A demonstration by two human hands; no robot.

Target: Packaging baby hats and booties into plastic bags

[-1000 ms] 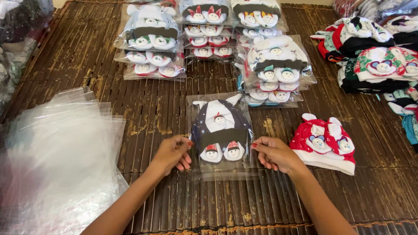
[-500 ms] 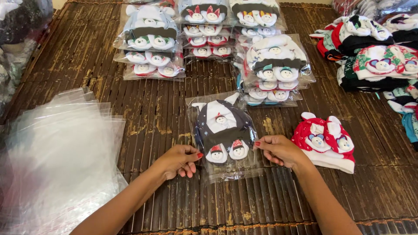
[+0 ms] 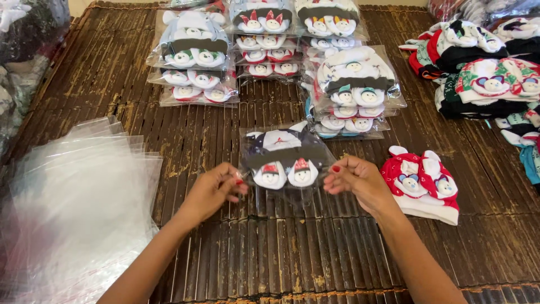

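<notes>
While both hands pinch its side edges to keep the clear bag flat, the bagged dark hat point(image 3: 286, 155) lies mid-counter point(image 3: 270, 253). Left hand point(image 3: 212, 190) grips at 9 o'clock, right hand point(image 3: 355, 181) at 3. Compared with a second back, both hands have slid lower along the bag.

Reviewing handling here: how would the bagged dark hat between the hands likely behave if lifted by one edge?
The bagged dark hat would probably sag, since it is soft knit in thin clear film. It looks light: the left hand and right hand pinch it only with fingertips. The glossy film may slip on the slatted mat.
</notes>
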